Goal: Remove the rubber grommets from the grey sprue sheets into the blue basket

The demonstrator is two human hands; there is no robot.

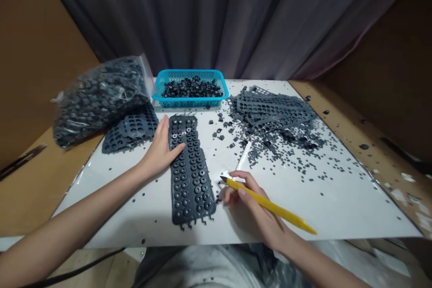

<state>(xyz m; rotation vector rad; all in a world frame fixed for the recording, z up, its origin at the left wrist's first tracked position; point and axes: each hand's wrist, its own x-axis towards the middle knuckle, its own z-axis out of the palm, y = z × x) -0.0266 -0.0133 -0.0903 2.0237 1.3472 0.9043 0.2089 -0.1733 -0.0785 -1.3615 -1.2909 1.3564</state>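
Observation:
A dark grey moulded rubber sheet (189,171) with rows of small round ring-shaped parts lies lengthwise on the white table top. My left hand (162,150) rests at its upper left edge, fingers stretched along the side and thumb lying over the sheet. Just right of the sheet's lower half, my right hand (251,198) grips a yellow pen-like tool (276,208). Its dark pointed tip faces left, a little apart from the sheet. Beyond that hand lies a thin white stick (243,155) with a dark end.
Behind the sheet stands a blue basket (191,102) of small black parts. A clear bag (101,99) full of dark parts leans at left, over perforated sheets (133,130). To the right, punched sheets (273,108) lie piled among scattered black bits (286,153). A grey curtain (202,18) hangs behind.

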